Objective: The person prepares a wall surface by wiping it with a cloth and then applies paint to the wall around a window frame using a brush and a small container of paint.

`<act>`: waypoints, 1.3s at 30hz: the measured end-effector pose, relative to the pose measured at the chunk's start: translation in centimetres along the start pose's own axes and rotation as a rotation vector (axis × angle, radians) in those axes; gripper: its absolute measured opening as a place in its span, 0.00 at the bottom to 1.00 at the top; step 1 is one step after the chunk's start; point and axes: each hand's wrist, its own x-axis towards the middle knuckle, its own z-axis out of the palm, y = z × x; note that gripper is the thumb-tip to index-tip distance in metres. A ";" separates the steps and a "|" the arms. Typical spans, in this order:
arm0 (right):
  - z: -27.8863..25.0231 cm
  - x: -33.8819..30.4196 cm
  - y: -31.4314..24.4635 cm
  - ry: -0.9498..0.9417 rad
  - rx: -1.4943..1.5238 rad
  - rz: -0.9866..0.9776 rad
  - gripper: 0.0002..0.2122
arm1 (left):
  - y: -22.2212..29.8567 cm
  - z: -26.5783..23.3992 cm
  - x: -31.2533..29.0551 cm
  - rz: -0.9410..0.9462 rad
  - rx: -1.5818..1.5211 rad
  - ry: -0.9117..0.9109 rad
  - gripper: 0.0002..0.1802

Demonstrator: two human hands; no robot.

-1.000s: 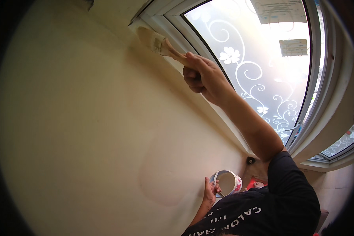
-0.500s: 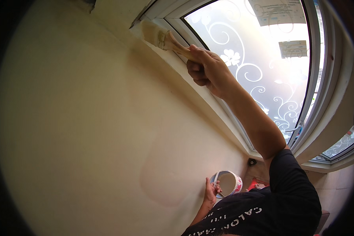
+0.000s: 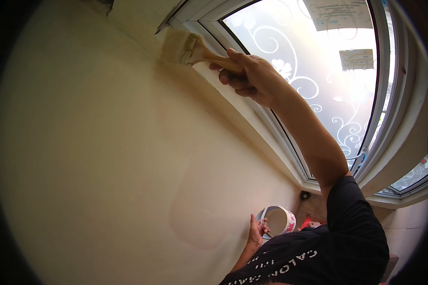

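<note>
My right hand is wrapped round the wooden handle of a wide paintbrush. The brush's pale bristles touch, or nearly touch, the corner where the cream wall meets the window recess, at the upper middle. Low down near my body, my left hand grips a round paint bucket at its near side, by the rim or the handle. The bucket is white with pink marks, and greyish-beige paint shows inside it. A damp-looking patch marks the wall left of the bucket.
A white-framed window with swirl-patterned frosted glass fills the upper right, beside my raised right arm. A dark gap runs at the frame's upper left corner. A small round black object sits below the sill. A second window lies far right.
The paintbrush has moved slightly left and down, from the recess edge onto the wall's corner, and its broad face has turned. My left hand and the bucket have barely shifted.
</note>
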 end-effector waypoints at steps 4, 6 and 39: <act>-0.4 0.6 -0.3 0.019 -0.050 -0.011 0.22 | 0.1 0.5 -0.2 0.002 -0.015 0.015 0.45; -0.7 1.1 -0.1 -0.010 -0.060 -0.016 0.22 | 0.0 0.4 0.0 0.005 -0.015 0.011 0.45; -0.8 0.8 -2.1 0.002 -0.067 -0.092 0.21 | -0.2 -0.1 0.3 -0.013 0.002 -0.004 0.45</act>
